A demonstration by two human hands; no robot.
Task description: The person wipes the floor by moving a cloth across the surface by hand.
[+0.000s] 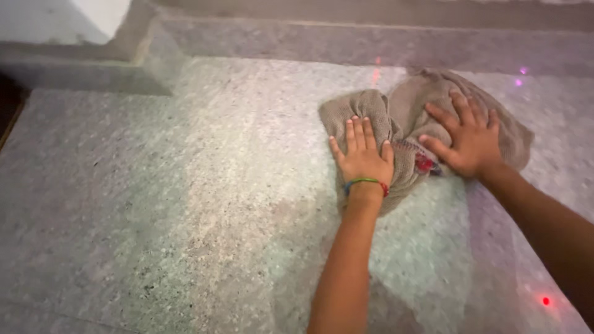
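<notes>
Beige knit cloth [408,117] bunched on the stone floor [185,204], frame 1–2 o'clock. Left hand [362,158] and right hand [468,139] press flat on it, fingers spread, not clenched. Likely soft, light, limp; best gripped at bunched folds.

A speckled grey stone floor [154,204] is filling nearly the whole view, its surface looking mottled, with a paler patch running down the middle. Along the top a low stone step [346,40] is rising, turning a corner at the upper left. A white wall [55,18] is showing above that corner. Small red and pink light spots [546,301] are glowing on the stone at right.
</notes>
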